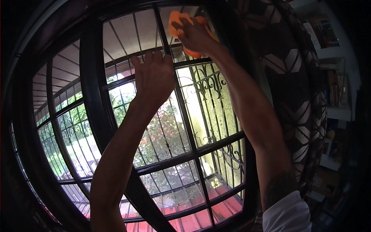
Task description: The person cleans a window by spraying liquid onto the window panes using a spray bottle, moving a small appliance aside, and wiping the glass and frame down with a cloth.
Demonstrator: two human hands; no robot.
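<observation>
My right hand (192, 34) presses an orange cloth (178, 18) against the upper right pane of a dark-framed window (193, 154). Part of the cloth shows on both sides of the hand and hangs below it. Fingers of my left hand (155, 75) are curled over a horizontal bar of the window frame, left of the central upright bar. Its palm side and whatever lies under the fingers are hidden.
A patterned dark curtain (301, 89) hangs right of the window. Shelves (332, 85) with books and papers stand at the far right. Metal grilles, plants and a red floor show through the glass.
</observation>
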